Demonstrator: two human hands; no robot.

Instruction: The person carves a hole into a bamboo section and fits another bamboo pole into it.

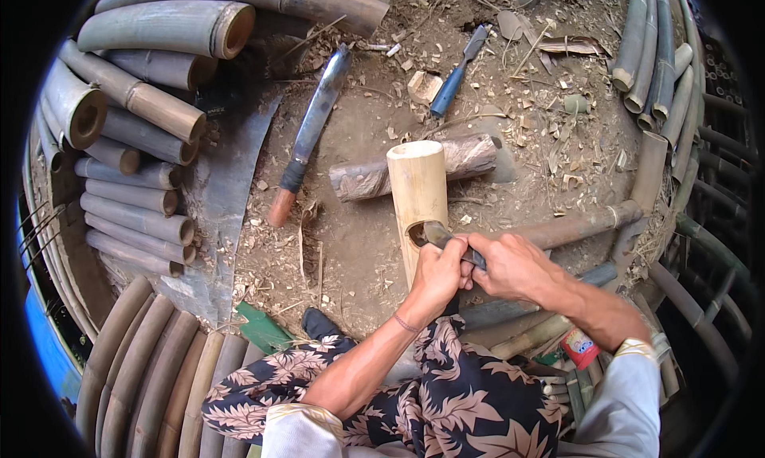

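A pale, peeled bamboo tube leans with its far end across a short brown log. Its near end runs down toward my legs, behind my left hand. An oval hole is cut in the side facing up, and the short grey blade of a knife reaches into its edge. Both hands are closed around the knife: my left hand lies close behind the blade, against the tube. My right hand grips the dark handle from the right. The fingers hide most of the handle.
Beyond the log lie a machete with a wood handle and a blue-handled chisel. Cut bamboo lengths are stacked at left, and bamboo poles stand along the right. Wood chips cover the dirt floor. A red container sits beside my right forearm.
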